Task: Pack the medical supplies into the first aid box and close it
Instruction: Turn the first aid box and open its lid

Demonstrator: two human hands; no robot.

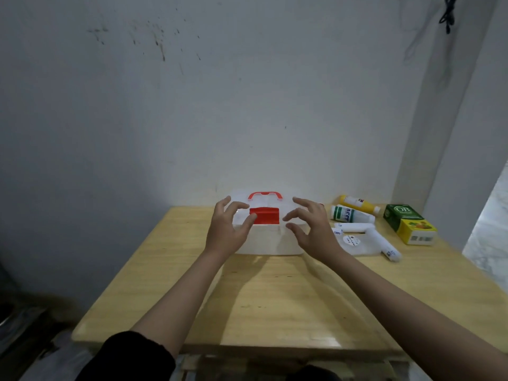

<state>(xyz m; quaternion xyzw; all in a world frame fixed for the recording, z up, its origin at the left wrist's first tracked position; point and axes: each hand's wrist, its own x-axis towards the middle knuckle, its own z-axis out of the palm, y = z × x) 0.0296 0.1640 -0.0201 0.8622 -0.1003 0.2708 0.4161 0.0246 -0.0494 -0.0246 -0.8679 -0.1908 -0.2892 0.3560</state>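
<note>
A: Table (275, 298) edges — what room is there?

B: Pale wooden top, far edge against the grey wall (192, 119). The near half is bare save for the two forearms and their shadows. The left edge is free, with a dark floor beyond. The right edge runs out of view near a pale marble-like surface (489, 229).

A: Where is the first aid box (270, 240)?

B: At the middle of the far edge, close to the wall. Its long axis runs left to right, parallel to that edge. The lid is down; the red handle (265, 195) arches over the top at the back, and the red latch (265, 215) faces the near edge.

A: Its look?

B: Translucent white plastic, rounded corners, low and wide. I cannot tell what is inside.

A: Hands?

B: Left hand (229, 229) is at the box's left front, fingers spread and curled, fingertips at the latch's left side — gripping nothing. Right hand (313, 226) hovers at the right front, fingers splayed and bent, empty. I cannot tell if it touches the lid.

A: Supplies?

B: All outside, toward the far right corner: a yellow bottle (357, 204) lying nearest the wall, a green-and-white tube (349, 214) just in front of it, a white roll (354, 227), another white roll (384, 244) angled toward the near edge, a clear packet (357, 246) beside them, and a green-and-yellow carton (409, 224) farthest right.
</note>
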